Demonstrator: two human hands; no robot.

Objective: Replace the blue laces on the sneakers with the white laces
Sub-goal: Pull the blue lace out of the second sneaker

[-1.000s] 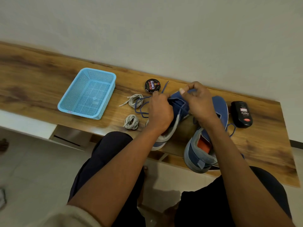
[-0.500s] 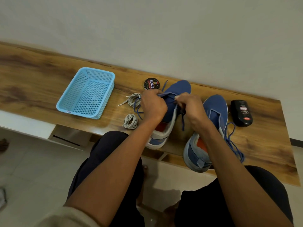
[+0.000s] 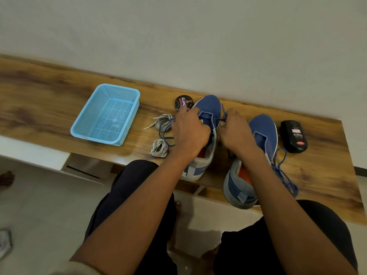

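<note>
Two blue sneakers stand on the wooden bench. My left hand [image 3: 190, 133] grips the upper of the left sneaker [image 3: 210, 110] near its tongue. My right hand [image 3: 235, 132] pinches the blue lace [image 3: 224, 113] at the eyelets of that shoe; a loop of the same lace [image 3: 165, 132] trails out to the left. The right sneaker [image 3: 264, 133] lies beside it, its loose blue lace [image 3: 284, 175] spilling to the right. Two coiled white laces [image 3: 163, 121] [image 3: 159, 148] lie left of the shoes.
A light blue mesh basket [image 3: 127, 124] stands at the left of the wooden bench [image 3: 39, 96]. A round black polish tin [image 3: 183, 102] sits behind my left hand. A black polish bottle [image 3: 294, 135] lies at the right. My knees are below the bench edge.
Both hands dropped from the toe toward the eyelets of the left sneaker, and the right hand now pulls a blue lace end up and away from the shoe. The toe is uncovered.
</note>
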